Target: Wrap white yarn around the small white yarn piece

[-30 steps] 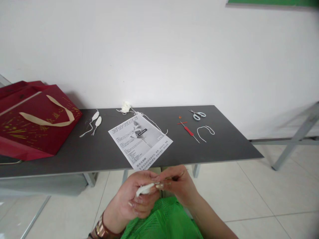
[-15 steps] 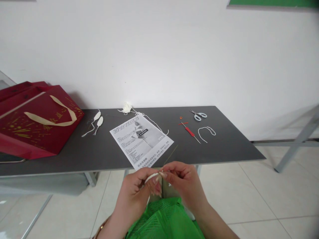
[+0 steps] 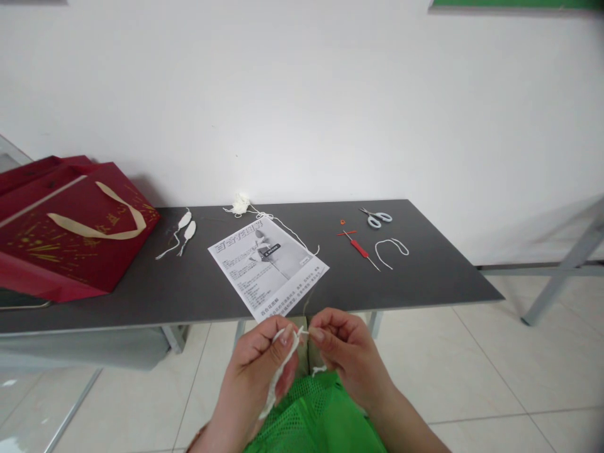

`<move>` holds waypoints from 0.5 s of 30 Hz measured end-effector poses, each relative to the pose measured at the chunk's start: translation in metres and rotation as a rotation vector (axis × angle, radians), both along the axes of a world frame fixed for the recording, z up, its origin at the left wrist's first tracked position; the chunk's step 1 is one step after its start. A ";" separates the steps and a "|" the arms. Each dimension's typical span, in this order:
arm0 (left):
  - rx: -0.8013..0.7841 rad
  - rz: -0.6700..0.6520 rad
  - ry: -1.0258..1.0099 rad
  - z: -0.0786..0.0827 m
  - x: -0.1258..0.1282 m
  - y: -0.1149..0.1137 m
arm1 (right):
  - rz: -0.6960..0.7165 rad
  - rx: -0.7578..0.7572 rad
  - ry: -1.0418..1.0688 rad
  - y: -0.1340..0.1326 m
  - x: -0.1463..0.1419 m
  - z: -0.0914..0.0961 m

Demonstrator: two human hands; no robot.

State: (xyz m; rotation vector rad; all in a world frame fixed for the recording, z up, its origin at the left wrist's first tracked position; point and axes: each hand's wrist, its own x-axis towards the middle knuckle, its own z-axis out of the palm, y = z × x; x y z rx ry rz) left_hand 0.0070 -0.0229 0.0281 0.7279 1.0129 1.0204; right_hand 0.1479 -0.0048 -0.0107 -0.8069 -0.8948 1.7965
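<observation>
My left hand (image 3: pixel 252 365) is closed round a white crocheted piece (image 3: pixel 282 372), thumb and fingers pinching it near its upper end while the rest hangs along the palm. From that end a short stretch of white yarn (image 3: pixel 304 333) runs across to my right hand (image 3: pixel 346 352), whose thumb and forefinger are pressed together on it. A thin wire (image 3: pixel 306 304) rises above the hands toward the table edge. More white yarn (image 3: pixel 319 370) dangles below my right hand. Both hands are in front of the table, over the green mesh garment (image 3: pixel 316 409).
On the dark table (image 3: pixel 438 277) lie a printed sheet (image 3: pixel 264 270), two white crocheted petals (image 3: pixel 187 229), a white yarn bundle (image 3: pixel 240 203), a red-handled crochet hook (image 3: pixel 358 248), scissors (image 3: pixel 376 218) and a loose yarn strand (image 3: pixel 391 243). A red gift bag (image 3: pixel 70 264) stands at left.
My hands have drawn slightly apart, showing yarn stretched between them. The crocheted piece has turned in my left hand and now hangs downward. The thin wire's visible part has shifted left.
</observation>
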 end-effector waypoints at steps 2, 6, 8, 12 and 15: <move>-0.004 0.001 -0.024 -0.002 0.000 -0.001 | 0.020 0.013 -0.039 0.003 0.003 0.000; 0.000 0.003 -0.018 -0.002 0.001 -0.002 | 0.075 0.015 -0.080 0.007 0.005 -0.001; -0.004 -0.012 -0.008 -0.001 0.001 -0.002 | 0.100 0.007 -0.063 0.010 0.005 -0.002; -0.021 -0.109 0.023 0.001 -0.001 -0.002 | 0.206 0.057 -0.051 0.022 0.008 -0.005; 0.014 -0.255 0.143 0.001 -0.006 -0.001 | 0.406 0.155 -0.116 0.042 0.014 -0.001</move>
